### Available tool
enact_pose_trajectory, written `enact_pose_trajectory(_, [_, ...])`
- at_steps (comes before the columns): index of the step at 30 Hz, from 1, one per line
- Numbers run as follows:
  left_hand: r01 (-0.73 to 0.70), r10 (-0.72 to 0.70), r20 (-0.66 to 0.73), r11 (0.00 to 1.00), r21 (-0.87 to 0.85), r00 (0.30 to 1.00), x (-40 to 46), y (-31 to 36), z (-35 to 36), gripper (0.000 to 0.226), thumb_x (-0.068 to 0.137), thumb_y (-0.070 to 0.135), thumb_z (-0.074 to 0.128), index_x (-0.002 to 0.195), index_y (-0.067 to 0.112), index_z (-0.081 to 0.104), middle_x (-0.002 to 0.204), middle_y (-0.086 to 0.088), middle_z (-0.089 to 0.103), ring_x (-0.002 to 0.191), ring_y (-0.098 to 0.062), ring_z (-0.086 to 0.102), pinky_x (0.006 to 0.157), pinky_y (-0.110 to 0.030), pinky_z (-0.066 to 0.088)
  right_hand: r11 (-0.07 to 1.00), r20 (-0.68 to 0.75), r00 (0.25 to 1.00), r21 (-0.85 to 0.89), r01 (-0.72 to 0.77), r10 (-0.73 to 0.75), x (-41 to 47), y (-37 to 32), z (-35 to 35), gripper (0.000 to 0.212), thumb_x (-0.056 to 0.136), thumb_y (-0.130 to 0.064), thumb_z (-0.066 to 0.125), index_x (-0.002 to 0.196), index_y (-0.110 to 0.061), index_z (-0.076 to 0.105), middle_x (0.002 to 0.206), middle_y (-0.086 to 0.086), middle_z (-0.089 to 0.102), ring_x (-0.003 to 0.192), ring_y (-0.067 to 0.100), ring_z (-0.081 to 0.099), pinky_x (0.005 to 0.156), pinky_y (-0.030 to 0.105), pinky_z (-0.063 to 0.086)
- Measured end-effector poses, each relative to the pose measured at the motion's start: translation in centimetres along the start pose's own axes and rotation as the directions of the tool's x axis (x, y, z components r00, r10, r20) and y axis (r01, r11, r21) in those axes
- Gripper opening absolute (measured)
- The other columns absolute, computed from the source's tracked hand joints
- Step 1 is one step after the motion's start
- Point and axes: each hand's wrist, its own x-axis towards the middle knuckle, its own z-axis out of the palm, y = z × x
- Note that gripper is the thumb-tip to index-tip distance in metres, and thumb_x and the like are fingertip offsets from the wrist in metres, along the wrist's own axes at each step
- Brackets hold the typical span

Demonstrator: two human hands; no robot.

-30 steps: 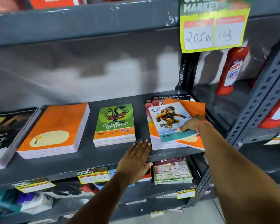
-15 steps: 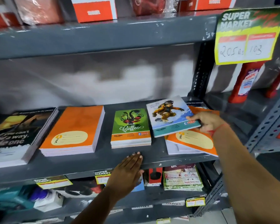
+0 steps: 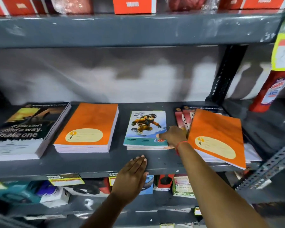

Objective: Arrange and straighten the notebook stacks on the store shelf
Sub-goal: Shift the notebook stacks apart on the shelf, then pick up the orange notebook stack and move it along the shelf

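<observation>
My right hand rests on the right edge of the cartoon-cover notebook, fingers loosely spread, pressing rather than gripping, to square it on its small stack mid-shelf. My left hand lies flat and open on the shelf's front lip, holding nothing, to brace me. The right-hand pile, topped by a skewed orange notebook, looks unsorted.

The right hand rested on the snowboarder-cover notebook atop a small stack, while the left hand lay flat on the grey metal shelf edge.
</observation>
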Motion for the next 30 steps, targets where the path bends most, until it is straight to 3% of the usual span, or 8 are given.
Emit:
enact_pose_trajectory(4, [0.015,-0.015,-0.013,0.999,0.035,1.0,0.5,0.6,-0.1,0.057,0.096,0.033,0.022,0.098,0.008,0.073,0.103,-0.007,0.075,0.092,-0.018,0.072,0.081,-0.034,0.057,0.971,-0.104,0.992,-0.237,0.04,-0.066,-0.8,0.1,-0.2,0.044,0.081,-0.038,0.062,0.112,-0.007,0.058,0.118,0.012,0.065,0.107,0.028,0.06,0.073,0.027,0.04])
enact_pose_trajectory(8, [-0.086,0.083,-0.084,0.996,-0.033,0.993,3.2,3.0,-0.9,0.023,0.074,0.024,0.062,0.088,0.012,0.076,0.092,-0.002,0.078,0.081,-0.014,0.074,0.075,-0.027,0.058,0.963,-0.198,0.98,-0.27,-0.023,-0.032,-1.6,2.2,-2.0,0.034,0.087,-0.031,0.054,0.114,-0.01,0.055,0.117,0.014,0.064,0.107,0.033,0.06,0.084,0.038,0.05])
enact_pose_trajectory(10, [-0.094,0.084,-0.078,0.986,-0.14,0.993,5.9,5.4,-1.4,0.017,0.077,0.022,0.06,0.083,0.017,0.075,0.086,0.002,0.078,0.075,-0.013,0.072,0.067,-0.021,0.056,0.944,-0.304,0.953,-0.308,-0.119,0.021,-2.2,4.3,-4.0,0.032,0.09,-0.022,0.047,0.117,-0.006,0.053,0.121,0.018,0.061,0.112,0.037,0.056,0.087,0.04,0.048])
enact_pose_trajectory(13, [0.066,-0.051,0.056,0.94,-0.334,0.997,10.6,9.4,-1.7,0.026,0.088,0.022,0.045,0.093,0.014,0.069,0.099,-0.003,0.074,0.084,-0.022,0.07,0.067,-0.029,0.058,0.903,-0.412,0.901,-0.322,-0.286,0.139,-3.2,8.1,-6.9,0.036,0.088,-0.012,0.044,0.123,-0.003,0.048,0.129,0.02,0.052,0.121,0.038,0.046,0.094,0.042,0.043])
enact_pose_trajectory(16, [0.248,-0.166,0.306,0.935,-0.253,0.937,15.2,11.9,-0.8,0.026,0.091,0.016,0.044,0.113,0.009,0.057,0.114,-0.012,0.065,0.097,-0.028,0.064,0.079,-0.039,0.055,0.897,-0.428,0.863,-0.216,-0.385,0.268,-4.4,10.7,-9.1,0.042,0.088,-0.018,0.047,0.127,-0.002,0.044,0.134,0.023,0.046,0.124,0.04,0.041,0.099,0.044,0.04])
enact_pose_trajectory(19, [0.368,-0.261,0.494,0.921,-0.13,0.829,17.7,13.0,0.3,0.024,0.09,0.01,0.048,0.112,0.004,0.054,0.113,-0.014,0.062,0.099,-0.027,0.062,0.079,-0.036,0.055,0.909,-0.396,0.86,-0.122,-0.398,0.323,-4.8,12.1,-10.2,0.052,0.086,-0.02,0.054,0.131,0.002,0.04,0.136,0.025,0.046,0.124,0.041,0.043,0.099,0.043,0.039])
enact_pose_trajectory(26, [0.59,-0.412,0.552,0.786,-0.187,0.725,20.1,12.7,1.3,0.018,0.088,0.011,0.055,0.104,0.003,0.057,0.105,-0.012,0.065,0.094,-0.026,0.066,0.072,-0.03,0.053,0.903,-0.394,0.813,0.169,-0.395,0.429,-4.3,14.4,-11.6,0.043,0.081,-0.008,0.06,0.12,0.006,0.052,0.123,0.029,0.057,0.113,0.039,0.056,0.087,0.037,0.045])
enact_pose_trajectory(30, [0.681,-0.454,0.559,0.666,-0.305,0.694,21.2,12.6,0.4,0.017,0.086,0.007,0.054,0.073,0.009,0.043,0.069,0.0,0.05,0.059,-0.014,0.053,0.048,-0.021,0.041,0.855,-0.369,0.792,0.39,-0.342,0.485,-4.1,14.8,-12.7,0.035,0.076,-0.005,0.065,0.108,0.008,0.06,0.101,0.026,0.063,0.093,0.037,0.06,0.075,0.038,0.044])
